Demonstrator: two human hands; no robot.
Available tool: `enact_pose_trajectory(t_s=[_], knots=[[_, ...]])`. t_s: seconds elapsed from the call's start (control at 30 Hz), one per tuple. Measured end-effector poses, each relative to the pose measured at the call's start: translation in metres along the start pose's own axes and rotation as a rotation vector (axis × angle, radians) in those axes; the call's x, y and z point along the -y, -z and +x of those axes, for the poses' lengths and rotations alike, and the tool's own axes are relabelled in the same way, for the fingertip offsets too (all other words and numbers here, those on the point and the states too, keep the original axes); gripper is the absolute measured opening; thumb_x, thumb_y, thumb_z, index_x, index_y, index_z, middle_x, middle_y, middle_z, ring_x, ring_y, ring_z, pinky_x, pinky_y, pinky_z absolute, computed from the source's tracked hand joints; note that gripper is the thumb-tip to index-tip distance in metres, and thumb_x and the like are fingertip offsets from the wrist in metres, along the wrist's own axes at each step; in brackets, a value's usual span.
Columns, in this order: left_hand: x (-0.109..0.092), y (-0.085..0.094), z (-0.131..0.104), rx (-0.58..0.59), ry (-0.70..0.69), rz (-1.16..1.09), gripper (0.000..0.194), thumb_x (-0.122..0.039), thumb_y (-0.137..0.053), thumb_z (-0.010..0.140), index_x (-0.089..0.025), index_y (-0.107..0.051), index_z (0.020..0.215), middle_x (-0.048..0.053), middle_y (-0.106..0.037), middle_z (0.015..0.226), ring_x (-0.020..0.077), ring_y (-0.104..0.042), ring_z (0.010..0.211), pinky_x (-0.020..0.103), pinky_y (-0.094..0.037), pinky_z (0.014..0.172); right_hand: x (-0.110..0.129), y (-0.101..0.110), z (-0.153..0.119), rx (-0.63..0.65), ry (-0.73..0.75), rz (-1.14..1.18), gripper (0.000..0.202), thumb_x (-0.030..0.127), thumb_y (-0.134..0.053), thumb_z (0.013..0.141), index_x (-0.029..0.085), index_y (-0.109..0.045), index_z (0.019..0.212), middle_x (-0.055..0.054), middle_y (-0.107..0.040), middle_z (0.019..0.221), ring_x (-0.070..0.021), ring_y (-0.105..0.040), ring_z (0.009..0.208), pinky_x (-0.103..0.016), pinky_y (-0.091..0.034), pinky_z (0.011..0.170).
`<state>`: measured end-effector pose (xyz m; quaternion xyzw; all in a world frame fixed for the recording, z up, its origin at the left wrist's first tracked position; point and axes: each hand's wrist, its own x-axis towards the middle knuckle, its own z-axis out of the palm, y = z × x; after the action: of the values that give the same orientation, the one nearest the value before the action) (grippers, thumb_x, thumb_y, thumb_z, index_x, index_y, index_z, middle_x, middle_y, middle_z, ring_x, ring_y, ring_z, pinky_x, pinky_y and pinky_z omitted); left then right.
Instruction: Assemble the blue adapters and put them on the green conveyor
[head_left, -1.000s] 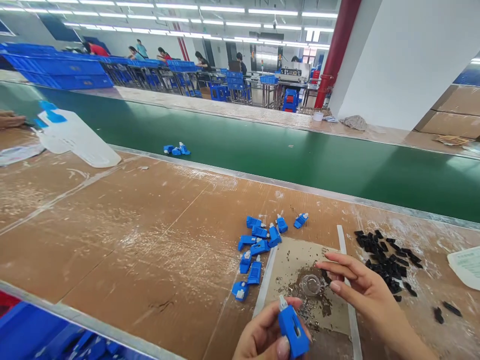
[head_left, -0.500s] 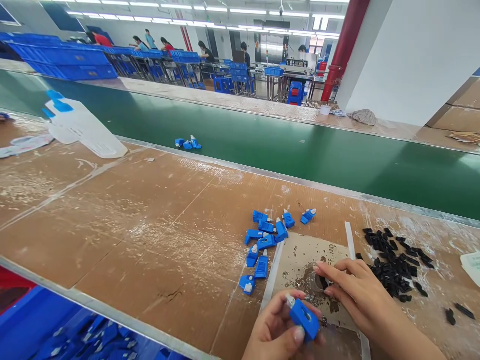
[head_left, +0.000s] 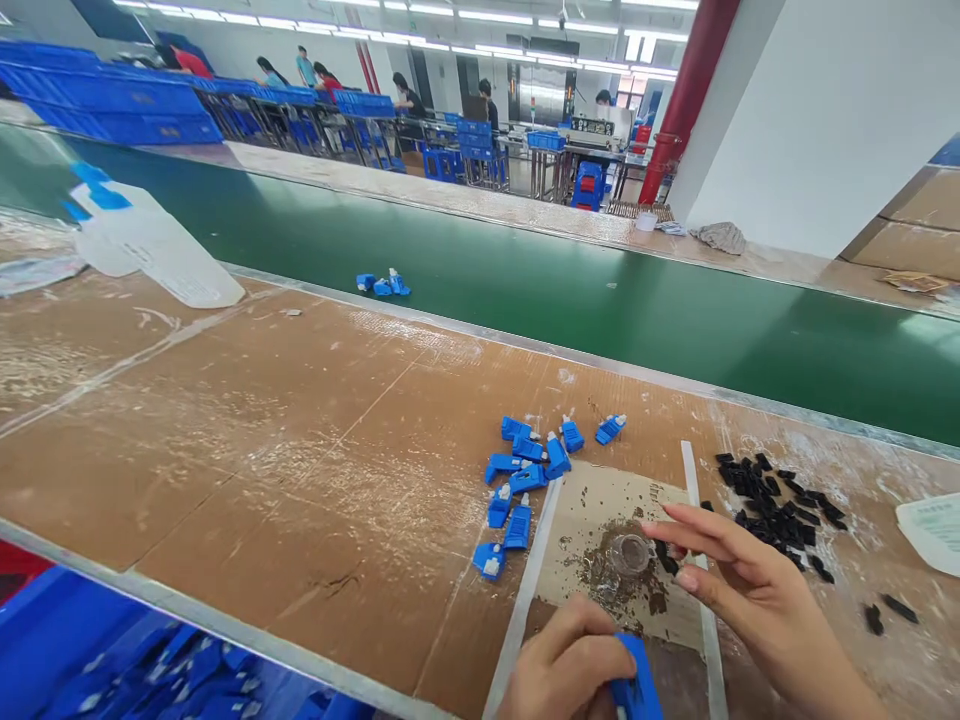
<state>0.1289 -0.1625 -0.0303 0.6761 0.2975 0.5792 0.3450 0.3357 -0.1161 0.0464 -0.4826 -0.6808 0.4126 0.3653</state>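
My left hand (head_left: 574, 660) is closed around a blue plastic part (head_left: 636, 680) at the bottom of the view, partly covered by the fingers. My right hand (head_left: 739, 580) pinches a small black piece (head_left: 664, 557) between thumb and fingers, just right of a small clear round cup (head_left: 630, 555). That cup stands on a stained cardboard sheet (head_left: 600, 490) taped to the table. Several blue parts with white tips (head_left: 527, 478) lie left of the sheet. To the right of my right hand is a heap of small black pieces (head_left: 780, 505).
Beyond the wooden table (head_left: 300, 450) runs a green conveyor belt (head_left: 525, 270) with a few blue parts (head_left: 384, 284) on it. A white bottle (head_left: 165, 245) lies at the left. A blue bin (head_left: 172, 670) of parts sits below the table edge. People work at tables farther back.
My right hand has drawn back right from the cup with the black piece, uncovering the cup. My left hand has turned over and lowered, tilting the blue part downward.
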Motion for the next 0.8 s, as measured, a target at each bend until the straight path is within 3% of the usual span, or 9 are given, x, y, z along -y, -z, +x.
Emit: enact_pose_trajectory(t_s=[0.07, 0.13, 0.27, 0.4, 0.5, 0.6, 0.8], knots=[[0.000, -0.004, 0.013, -0.113, -0.127, 0.154, 0.030, -0.010, -0.043, 0.093, -0.023, -0.061, 0.113, 0.004, -0.057, 0.074, 0.0121, -0.051, 0.056, 0.020, -0.041, 0.046, 0.007, 0.001, -0.004, -0.014, -0.119, 0.192, 0.032, 0.038, -0.074, 0.088, 0.035, -0.066, 0.119, -0.001, -0.075, 0.110, -0.0162, -0.071, 0.102, -0.023, -0.057, 0.088], [-0.002, -0.006, 0.025, -0.176, -0.143, 0.294, 0.043, -0.007, -0.043, 0.089, -0.022, -0.056, 0.126, 0.005, -0.064, 0.077, 0.0141, -0.059, 0.060, 0.021, -0.048, 0.049, 0.012, -0.002, -0.007, -0.056, -0.200, 0.349, 0.033, 0.044, -0.079, 0.081, 0.034, -0.069, 0.111, -0.002, -0.076, 0.108, -0.0166, -0.071, 0.100, -0.022, -0.057, 0.088], [-0.008, -0.007, 0.037, -0.171, -0.133, 0.461, 0.056, -0.006, -0.044, 0.084, -0.018, -0.047, 0.139, 0.010, -0.073, 0.100, 0.0175, -0.070, 0.079, 0.024, -0.059, 0.065, 0.019, -0.012, -0.013, -0.095, -0.299, 0.528, 0.035, 0.048, -0.086, 0.072, 0.032, -0.071, 0.099, -0.002, -0.077, 0.104, -0.0171, -0.072, 0.097, -0.021, -0.057, 0.084], [-0.016, -0.004, 0.042, -0.164, -0.180, 0.459, 0.060, -0.003, -0.044, 0.082, -0.016, -0.045, 0.141, 0.008, -0.074, 0.095, 0.0167, -0.070, 0.074, 0.024, -0.058, 0.063, 0.017, -0.016, -0.016, -0.034, -0.298, 0.527, 0.032, 0.045, -0.086, 0.073, 0.032, -0.072, 0.098, -0.002, -0.076, 0.107, -0.0178, -0.071, 0.102, -0.020, -0.058, 0.084], [-0.020, -0.002, 0.044, -0.122, -0.172, 0.458, 0.066, -0.001, -0.044, 0.081, -0.019, -0.041, 0.144, 0.007, -0.074, 0.092, 0.0179, -0.070, 0.072, 0.025, -0.056, 0.062, 0.011, -0.013, -0.016, 0.060, -0.201, 0.442, 0.027, 0.039, -0.082, 0.080, 0.033, -0.071, 0.104, -0.002, -0.075, 0.112, -0.0182, -0.071, 0.105, -0.023, -0.058, 0.086], [-0.021, -0.001, 0.044, -0.085, -0.152, 0.433, 0.075, -0.001, -0.046, 0.080, -0.024, -0.034, 0.150, 0.007, -0.075, 0.092, 0.0201, -0.071, 0.073, 0.027, -0.056, 0.063, 0.007, -0.010, -0.013, 0.153, -0.011, 0.260, 0.028, 0.033, -0.073, 0.089, 0.035, -0.069, 0.116, -0.003, -0.074, 0.114, -0.0191, -0.070, 0.106, -0.027, -0.058, 0.091], [-0.021, 0.000, 0.039, -0.035, -0.069, 0.335, 0.080, 0.002, -0.050, 0.080, -0.028, -0.031, 0.152, 0.009, -0.075, 0.103, 0.0216, -0.073, 0.083, 0.028, -0.058, 0.073, 0.017, -0.007, -0.003, 0.157, 0.413, -0.116, 0.019, 0.029, -0.062, 0.097, 0.031, -0.070, 0.114, -0.002, -0.074, 0.114, -0.0175, -0.069, 0.109, -0.028, -0.055, 0.096]])
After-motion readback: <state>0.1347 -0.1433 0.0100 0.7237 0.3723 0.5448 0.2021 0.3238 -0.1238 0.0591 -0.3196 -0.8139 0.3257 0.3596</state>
